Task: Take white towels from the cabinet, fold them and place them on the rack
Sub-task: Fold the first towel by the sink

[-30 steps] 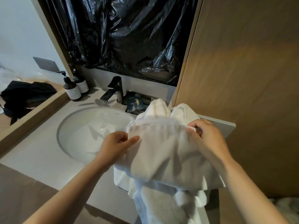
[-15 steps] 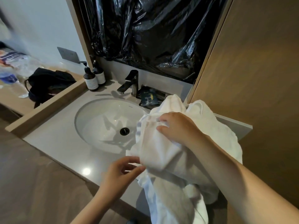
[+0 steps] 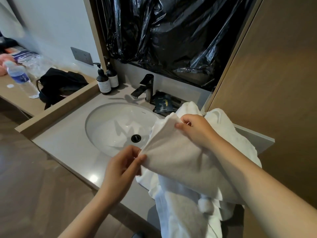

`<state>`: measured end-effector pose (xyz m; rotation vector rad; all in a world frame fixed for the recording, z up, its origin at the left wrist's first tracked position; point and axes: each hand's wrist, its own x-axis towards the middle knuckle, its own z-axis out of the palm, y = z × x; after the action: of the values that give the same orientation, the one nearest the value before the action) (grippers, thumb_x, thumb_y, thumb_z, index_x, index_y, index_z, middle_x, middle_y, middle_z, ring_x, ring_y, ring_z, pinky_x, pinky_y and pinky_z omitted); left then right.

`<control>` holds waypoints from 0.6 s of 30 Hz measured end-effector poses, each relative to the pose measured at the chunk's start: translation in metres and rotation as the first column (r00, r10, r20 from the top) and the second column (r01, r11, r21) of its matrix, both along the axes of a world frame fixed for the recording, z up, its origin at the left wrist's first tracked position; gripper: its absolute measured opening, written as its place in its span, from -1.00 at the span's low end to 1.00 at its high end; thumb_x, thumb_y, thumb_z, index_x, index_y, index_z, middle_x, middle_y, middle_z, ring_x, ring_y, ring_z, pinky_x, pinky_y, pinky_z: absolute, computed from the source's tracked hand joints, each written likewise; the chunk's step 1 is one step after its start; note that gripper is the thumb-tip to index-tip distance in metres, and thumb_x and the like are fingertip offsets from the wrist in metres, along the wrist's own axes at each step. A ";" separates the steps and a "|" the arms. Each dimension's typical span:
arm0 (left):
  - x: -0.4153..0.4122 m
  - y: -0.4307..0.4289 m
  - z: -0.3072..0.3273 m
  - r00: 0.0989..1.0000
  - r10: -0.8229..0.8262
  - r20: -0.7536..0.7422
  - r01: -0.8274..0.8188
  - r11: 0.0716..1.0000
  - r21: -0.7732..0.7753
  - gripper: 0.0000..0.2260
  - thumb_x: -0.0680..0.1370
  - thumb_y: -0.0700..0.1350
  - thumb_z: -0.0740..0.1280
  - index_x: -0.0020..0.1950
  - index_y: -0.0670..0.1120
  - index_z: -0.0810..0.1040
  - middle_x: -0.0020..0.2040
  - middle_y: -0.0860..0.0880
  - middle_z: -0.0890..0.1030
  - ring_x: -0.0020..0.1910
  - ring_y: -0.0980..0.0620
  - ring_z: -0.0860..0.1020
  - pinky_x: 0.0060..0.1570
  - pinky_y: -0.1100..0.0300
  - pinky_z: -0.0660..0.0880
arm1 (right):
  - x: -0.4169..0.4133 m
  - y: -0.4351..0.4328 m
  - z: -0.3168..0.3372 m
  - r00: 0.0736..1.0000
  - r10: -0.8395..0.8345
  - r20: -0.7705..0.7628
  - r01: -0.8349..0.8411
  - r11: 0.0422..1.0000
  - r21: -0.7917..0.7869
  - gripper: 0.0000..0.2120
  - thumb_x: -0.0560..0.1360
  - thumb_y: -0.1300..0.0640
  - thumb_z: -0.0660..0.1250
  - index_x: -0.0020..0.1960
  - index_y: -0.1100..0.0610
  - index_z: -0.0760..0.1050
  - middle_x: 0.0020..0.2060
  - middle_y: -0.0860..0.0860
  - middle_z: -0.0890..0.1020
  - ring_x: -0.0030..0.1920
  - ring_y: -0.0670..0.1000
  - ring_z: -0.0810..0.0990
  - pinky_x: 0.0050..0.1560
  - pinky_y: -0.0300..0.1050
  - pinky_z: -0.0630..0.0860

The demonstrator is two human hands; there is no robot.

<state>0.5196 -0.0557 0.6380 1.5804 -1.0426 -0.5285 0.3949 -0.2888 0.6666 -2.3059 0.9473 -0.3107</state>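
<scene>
A white towel point(image 3: 180, 162) is stretched between two bare hands above the front right corner of a bathroom counter point(image 3: 68, 143). Its held edge runs on a slant, from the near left up to the far right. The left hand point(image 3: 120, 170) pinches the nearer, lower corner between thumb and fingertips, close to the counter's front edge. The right hand point(image 3: 197, 131) pinches the farther, higher corner, fingers curled round the cloth, beside the basin's right rim. The body of the towel sags away from that edge to the right, under the right forearm, so any fold would probably bring the two corners together.

The towel is plain, thick and soft, creased into loose folds and not yet folded neatly. More white cloth point(image 3: 180, 212) lies heaped beneath it and hangs over the counter's front edge.

To the left is an oval sink basin point(image 3: 111, 131) with a dark faucet point(image 3: 145, 86) at the counter's back edge, and two pump bottles point(image 3: 103, 81) in the back left corner. Black plastic sheeting point(image 3: 171, 40) hangs behind. A wooden panel point(image 3: 274, 83) rises on the right. No rack is in view.
</scene>
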 end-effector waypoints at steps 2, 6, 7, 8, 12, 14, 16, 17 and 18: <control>0.016 -0.006 0.005 0.961 -0.032 0.276 -0.012 0.988 0.156 -0.82 0.60 0.06 0.28 -0.19 0.07 0.49 -0.32 0.09 0.53 -0.37 0.11 0.48 -0.38 0.32 0.39 | 0.000 0.000 -0.003 0.998 -0.026 0.061 0.025 1.000 0.014 -0.63 0.56 -0.01 0.32 -0.34 0.09 0.32 -0.43 -0.03 0.38 -0.36 -0.01 0.31 -0.30 -0.03 0.23; 0.039 -0.020 0.001 0.948 -0.036 0.316 -0.113 0.891 0.439 -0.82 0.54 0.06 0.34 -0.23 0.05 0.53 -0.29 0.12 0.57 -0.31 0.17 0.50 -0.33 0.29 0.35 | 0.009 0.004 -0.007 1.000 -0.027 0.010 0.028 0.994 -0.107 -0.69 0.57 0.04 0.26 -0.31 0.09 0.36 -0.41 -0.04 0.44 -0.31 0.01 0.39 -0.29 -0.02 0.29; 0.041 -0.021 -0.003 0.954 -0.037 0.297 -0.121 0.862 0.493 -0.81 0.53 0.07 0.36 -0.23 0.03 0.54 -0.26 0.11 0.59 -0.29 0.17 0.52 -0.32 0.29 0.37 | 0.014 0.006 -0.008 0.999 -0.012 -0.031 0.007 0.987 -0.163 -0.74 0.57 0.04 0.24 -0.27 0.10 0.41 -0.36 -0.01 0.50 -0.25 0.05 0.44 -0.23 -0.01 0.33; 0.042 -0.022 -0.007 0.963 -0.044 0.266 -0.110 0.837 0.536 -0.81 0.53 0.09 0.37 -0.21 0.02 0.55 -0.23 0.10 0.60 -0.26 0.16 0.54 -0.30 0.27 0.41 | 0.019 0.008 -0.010 0.997 -0.002 -0.083 -0.017 0.973 -0.231 -0.77 0.58 0.04 0.23 -0.21 0.12 0.44 -0.28 0.01 0.56 -0.18 0.09 0.48 -0.15 0.00 0.36; 0.036 -0.031 -0.018 0.994 0.000 0.109 -0.055 0.863 0.502 -0.81 0.53 0.14 0.33 -0.09 0.03 0.54 -0.14 0.11 0.63 -0.17 0.20 0.60 -0.14 0.18 0.56 | 0.040 0.012 -0.017 0.979 -0.005 -0.206 -0.081 0.910 -0.408 -0.82 0.61 0.04 0.20 -0.02 0.14 0.47 -0.08 0.08 0.60 -0.13 0.10 0.46 -0.12 -0.08 0.26; 0.032 -0.045 -0.019 0.996 -0.019 0.085 -0.025 0.874 0.486 -0.80 0.54 0.15 0.30 -0.02 0.05 0.55 -0.08 0.13 0.62 -0.13 0.22 0.58 -0.09 0.19 0.56 | 0.043 0.013 -0.017 0.979 -0.039 -0.198 -0.048 0.909 -0.415 -0.83 0.59 0.01 0.24 -0.03 0.12 0.43 -0.06 0.09 0.60 -0.12 0.08 0.48 -0.13 -0.12 0.24; 0.030 -0.061 -0.019 0.999 -0.029 0.040 0.004 0.861 0.508 -0.74 0.55 0.15 0.29 0.10 0.02 0.54 0.02 0.10 0.60 -0.04 0.18 0.56 -0.08 0.24 0.50 | 0.040 0.012 -0.014 0.976 -0.083 -0.200 -0.011 0.904 -0.427 -0.75 0.56 -0.08 0.30 0.04 0.11 0.45 -0.03 0.06 0.61 -0.07 0.07 0.54 -0.10 -0.15 0.25; 0.030 -0.071 -0.021 0.999 -0.031 0.016 0.018 0.849 0.527 -0.70 0.56 0.15 0.29 0.17 -0.01 0.53 0.06 0.07 0.59 0.00 0.13 0.55 -0.06 0.23 0.46 | 0.035 0.010 -0.011 0.966 -0.112 -0.234 -0.001 0.899 -0.437 -0.68 0.55 -0.13 0.30 0.10 0.11 0.47 0.00 0.06 0.61 -0.03 0.07 0.56 -0.08 -0.16 0.25; 0.030 -0.080 -0.022 0.999 -0.037 -0.001 0.031 0.836 0.548 -0.66 0.56 0.14 0.29 0.21 -0.05 0.53 0.08 0.05 0.58 0.03 0.08 0.54 -0.03 0.22 0.43 | 0.029 0.008 -0.009 0.948 -0.144 -0.285 0.001 0.893 -0.450 -0.64 0.55 -0.16 0.29 0.13 0.11 0.48 0.01 0.05 0.61 0.01 0.07 0.56 -0.07 -0.15 0.25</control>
<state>0.5491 -0.1361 0.6160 2.0691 -0.9747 -0.9057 0.4235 -0.2804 0.6580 -2.8035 1.2250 -0.2120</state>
